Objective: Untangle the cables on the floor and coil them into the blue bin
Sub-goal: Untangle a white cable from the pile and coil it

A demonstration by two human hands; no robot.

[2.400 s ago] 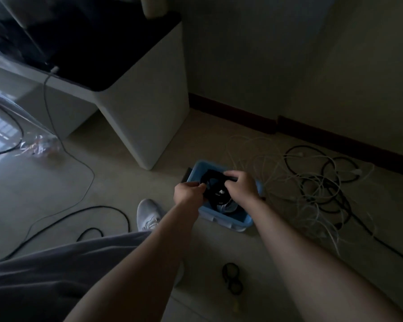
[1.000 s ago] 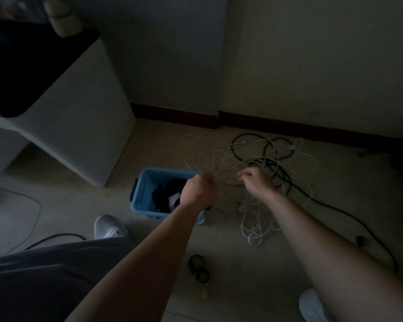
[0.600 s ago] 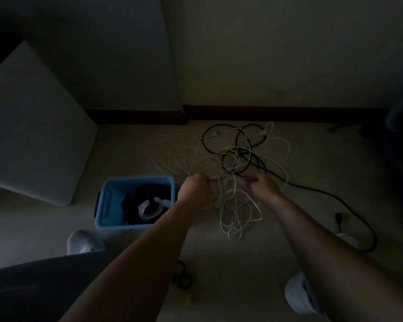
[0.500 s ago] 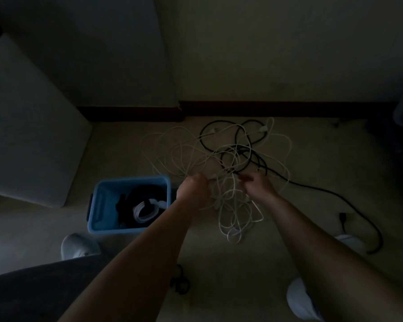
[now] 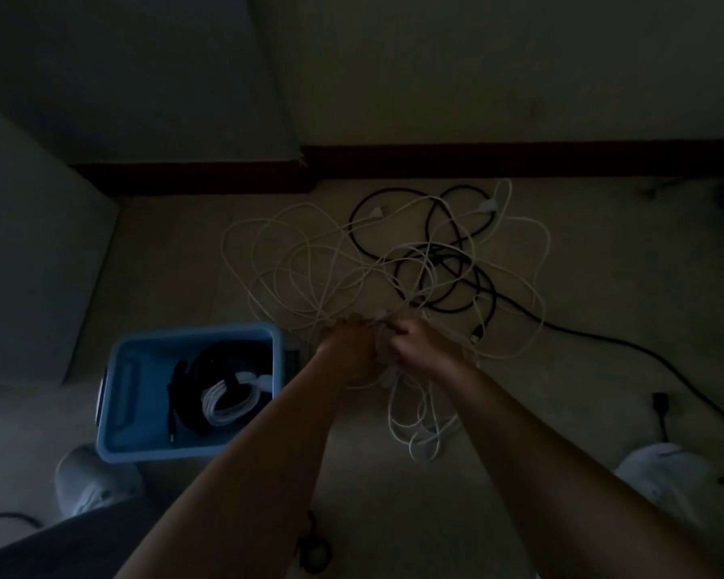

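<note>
A tangle of white cables (image 5: 306,261) lies on the floor, knotted with a black cable (image 5: 456,277) that trails off to the right. My left hand (image 5: 350,348) and my right hand (image 5: 421,342) are close together at the near edge of the tangle, both gripping white cable strands. White loops hang below my hands. The blue bin (image 5: 130,382) stands on the floor to the left of my hands, holding a coiled black cable (image 5: 222,361) and a coiled white cable (image 5: 226,401).
A white cabinet side (image 5: 38,265) rises at the left, and a dark baseboard (image 5: 477,160) runs along the wall behind the cables. My shoes (image 5: 93,478) (image 5: 661,470) are on the floor at both sides. A small dark coil (image 5: 314,553) lies near the bottom.
My hands left the bin, reached right to the tangle and took hold of white cable. Now they have drawn close together at the tangle's near edge.
</note>
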